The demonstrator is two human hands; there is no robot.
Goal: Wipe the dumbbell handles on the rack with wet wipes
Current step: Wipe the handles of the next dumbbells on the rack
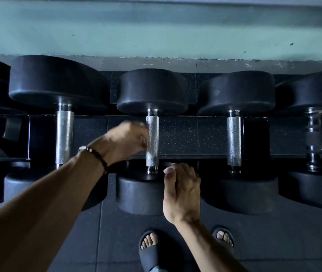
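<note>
Left hand (pixel 125 141), blurred, grip unclear, beside middle dumbbell handle (pixel 152 141); right hand (pixel 181 193) relaxed.

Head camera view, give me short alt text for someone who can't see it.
A person's blurred left hand reaches the knurled steel handle of the middle dumbbell on a rack, while the right hand rests on its near weight head. No wipe is clearly visible.

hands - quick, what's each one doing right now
left hand: blurred, beside the middle dumbbell handle; cannot tell its grip.
right hand: open, holding nothing.
</note>
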